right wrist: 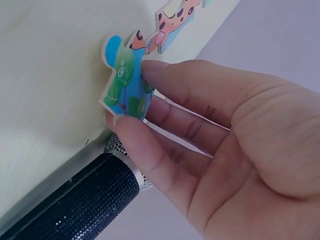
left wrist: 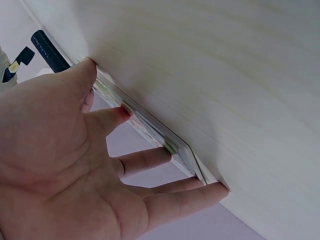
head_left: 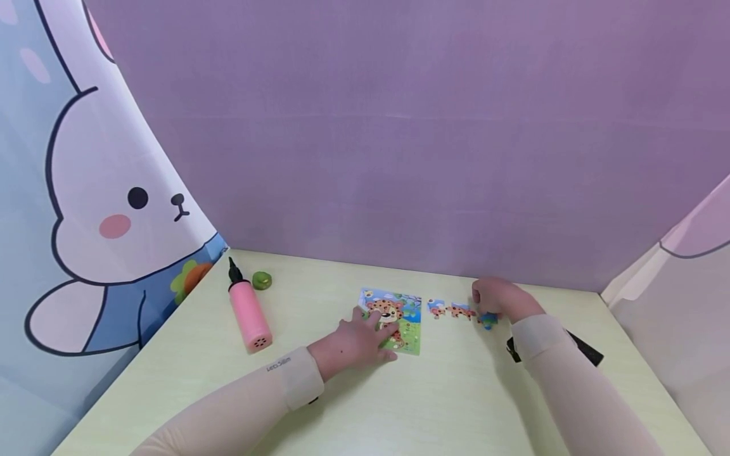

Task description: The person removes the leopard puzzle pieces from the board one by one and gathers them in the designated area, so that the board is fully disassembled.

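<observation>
My left hand (head_left: pixel 359 342) lies with fingers spread over a jigsaw puzzle board (head_left: pixel 413 329) showing a spotted leopard cub. In the left wrist view, several fingertips of the left hand (left wrist: pixel 85 165) touch the board (left wrist: pixel 165 135) along its edge, and the thumb and little finger reach the table. Thumb and index finger of my right hand (right wrist: pixel 215 110) pinch a puzzle piece (right wrist: pixel 125 80) with green leaves on blue, tilted up at the table. To its left in the head view lie two more pieces, one with a paw (head_left: pixel 436 308) and one spotted orange (head_left: pixel 461 311).
A pink hand pump (head_left: pixel 251 316) with a black nozzle lies at the left, beside a small green figure (head_left: pixel 262 280). Partly behind my right forearm is a black object (head_left: pixel 587 348); the right wrist view shows a glittery black cylinder (right wrist: pixel 80 200) with a silver mesh end. A purple curtain (head_left: pixel 376 158) borders the table's back.
</observation>
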Demonstrator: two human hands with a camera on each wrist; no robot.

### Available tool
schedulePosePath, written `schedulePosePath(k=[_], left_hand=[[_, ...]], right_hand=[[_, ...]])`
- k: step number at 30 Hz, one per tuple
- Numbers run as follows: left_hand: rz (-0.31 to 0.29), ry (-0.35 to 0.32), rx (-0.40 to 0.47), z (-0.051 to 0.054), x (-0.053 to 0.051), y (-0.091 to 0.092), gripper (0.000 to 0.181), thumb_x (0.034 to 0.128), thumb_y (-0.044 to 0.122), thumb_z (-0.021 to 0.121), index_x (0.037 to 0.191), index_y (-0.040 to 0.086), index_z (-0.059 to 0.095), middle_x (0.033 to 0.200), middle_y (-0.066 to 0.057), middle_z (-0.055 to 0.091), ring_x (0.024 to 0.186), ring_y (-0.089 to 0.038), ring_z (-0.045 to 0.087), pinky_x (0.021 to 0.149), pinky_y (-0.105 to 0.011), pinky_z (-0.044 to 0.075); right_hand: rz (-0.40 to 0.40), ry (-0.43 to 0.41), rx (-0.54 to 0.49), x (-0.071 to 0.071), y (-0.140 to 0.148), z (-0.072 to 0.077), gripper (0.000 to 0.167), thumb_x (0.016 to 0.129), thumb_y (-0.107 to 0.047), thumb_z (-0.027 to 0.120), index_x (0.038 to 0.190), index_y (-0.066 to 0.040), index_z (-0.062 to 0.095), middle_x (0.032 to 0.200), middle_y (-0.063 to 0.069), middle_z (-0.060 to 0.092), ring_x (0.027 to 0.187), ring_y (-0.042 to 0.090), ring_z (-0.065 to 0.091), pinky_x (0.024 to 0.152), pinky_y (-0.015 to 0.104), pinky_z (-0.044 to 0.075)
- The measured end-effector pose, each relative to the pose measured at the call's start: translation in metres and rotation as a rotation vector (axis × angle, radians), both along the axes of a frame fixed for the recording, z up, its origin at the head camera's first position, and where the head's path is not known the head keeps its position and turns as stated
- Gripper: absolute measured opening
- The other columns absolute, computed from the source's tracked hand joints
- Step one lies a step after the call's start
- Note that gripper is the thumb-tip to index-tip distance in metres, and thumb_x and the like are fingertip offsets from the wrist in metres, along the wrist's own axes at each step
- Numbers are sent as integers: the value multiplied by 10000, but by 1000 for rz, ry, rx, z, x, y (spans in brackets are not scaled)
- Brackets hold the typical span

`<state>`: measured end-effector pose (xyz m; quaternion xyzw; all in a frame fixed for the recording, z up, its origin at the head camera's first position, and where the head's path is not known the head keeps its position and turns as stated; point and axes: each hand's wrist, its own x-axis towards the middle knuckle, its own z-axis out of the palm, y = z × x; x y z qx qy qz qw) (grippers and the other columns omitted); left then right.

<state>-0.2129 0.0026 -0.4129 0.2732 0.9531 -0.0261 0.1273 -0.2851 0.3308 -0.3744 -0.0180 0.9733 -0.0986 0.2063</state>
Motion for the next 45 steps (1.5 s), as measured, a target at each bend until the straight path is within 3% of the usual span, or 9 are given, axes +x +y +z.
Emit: schedulePosePath(k=[10,19,24,30,33,38,45], left_hand=[[-6,4,-11,-2,2,-1,730,1044,713,458,1690,431,270,1753,-67,300,1580,-522,336,1142,-673,519],[-11,2,-12,1,2,-1,731,1050,707,444,1697,426,250,1766,-67,279,1578,-529,337,1148,-663,519],[-7,-5,-5,1,2,-1,731,1051,700,452,1696,419,257,1768,-71,274,1578,-530,333,1146,-671,516],[-2,-9,-4,1,0,-1,728,1050,701,460,1694,430,257,1759,-58,285,1579,-516,335,1163,-666,505],[7,-17,4,1,-1,-1,725,1048,697,475,1690,434,268,1767,-56,276,1586,-520,322,1176,-676,489],[14,-28,12,1,-2,-1,729,1043,708,472,1689,440,267,1784,-57,252,1592,-527,309,1189,-678,475],[13,-53,17,2,-7,0,743,1025,725,498,1681,453,283,1795,-94,201,1585,-530,318,1113,-634,554]], right_hand=[[3,3,3,5,-3,-1,135,946,5,697,1052,-52,637,1022,107,618,816,244,584,641,302,502],[17,12,-53,4,-1,6,280,954,9,645,1234,1,632,1119,136,654,844,240,589,698,320,527],[36,13,-191,3,-4,10,349,966,-15,629,1312,24,605,1125,136,666,817,245,608,749,380,564],[48,-8,-391,-4,-20,11,333,1025,-72,631,1335,40,582,1178,172,666,955,311,705,845,445,644],[72,2,-435,-9,-32,10,365,1037,-90,642,1371,44,580,1246,189,667,988,329,732,871,467,661],[102,-4,-510,-15,-54,3,403,1042,-110,652,1408,36,565,1219,186,669,962,338,756,870,483,671],[133,-28,-610,-17,-85,-9,408,1029,-88,644,1410,33,564,1218,193,675,975,351,757,848,480,673]])
